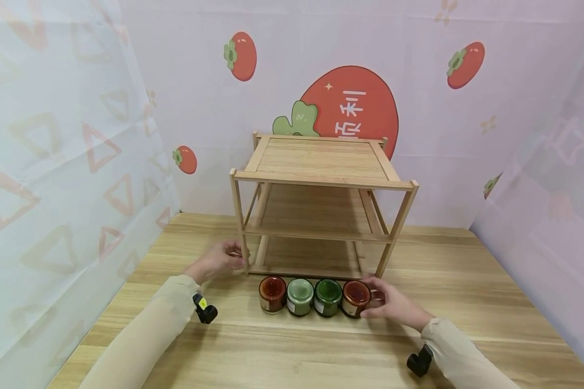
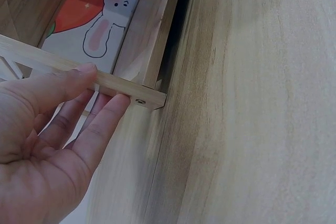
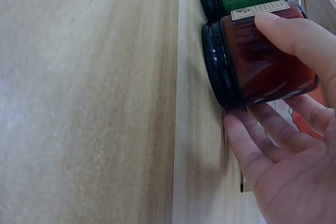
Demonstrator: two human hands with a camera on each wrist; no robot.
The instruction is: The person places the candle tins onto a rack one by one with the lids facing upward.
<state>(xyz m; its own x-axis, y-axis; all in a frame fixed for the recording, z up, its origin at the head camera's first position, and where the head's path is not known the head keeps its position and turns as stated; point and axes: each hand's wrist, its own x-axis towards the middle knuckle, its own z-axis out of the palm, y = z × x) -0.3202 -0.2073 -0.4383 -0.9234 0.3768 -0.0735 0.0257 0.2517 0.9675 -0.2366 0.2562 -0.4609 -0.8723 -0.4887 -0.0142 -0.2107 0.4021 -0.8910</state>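
Observation:
Four is not counted here: several glass jars stand side by side, lids down, before a wooden shelf rack (image 1: 313,185). At the right end is a red-brown jar (image 1: 356,298), which my right hand (image 1: 394,305) holds, thumb on its near side and fingers around the far side. A dark lid and a paper label show on this jar (image 3: 268,56) in the right wrist view. Beside it stand a dark green jar (image 1: 328,297), a pale green jar (image 1: 300,296) and another red-brown jar (image 1: 272,294). My left hand (image 1: 221,259) pinches the rack's front left leg (image 2: 113,83) near its foot.
The rack has stacked wooden panels and stands at the back of the wooden table (image 1: 292,351). Printed cloth walls (image 1: 199,97) enclose the back and both sides. A small black device (image 1: 204,309) is on the left wrist, another (image 1: 420,361) on the right.

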